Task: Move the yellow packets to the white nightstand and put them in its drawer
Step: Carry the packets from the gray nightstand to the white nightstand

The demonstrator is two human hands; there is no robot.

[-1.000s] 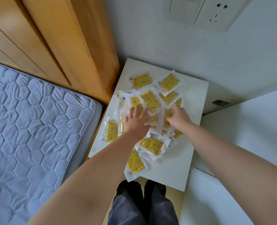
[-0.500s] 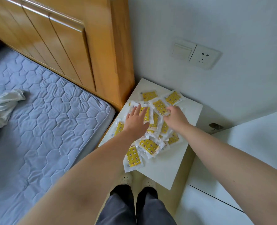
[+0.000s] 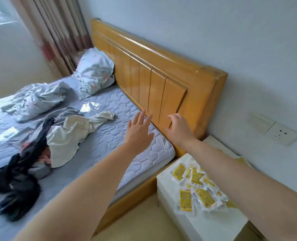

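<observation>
1. Grip: left hand (image 3: 138, 132) and right hand (image 3: 178, 130), fingers spread, hold nothing above the grey quilted mattress's (image 3: 109, 136) headboard edge.
2. Yellow plastic-wrapped packets (image 3: 196, 188) lie heaped on the white rectangular nightstand's (image 3: 212, 223) top, toward its bed-side edge.
3. Judged step: drawer stage pending. Next, open the drawer, then gather the packets.

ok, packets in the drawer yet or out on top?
Out. The yellow packets lie in a loose pile on top of the white nightstand; left hand and right hand are empty, over the bed.
</observation>
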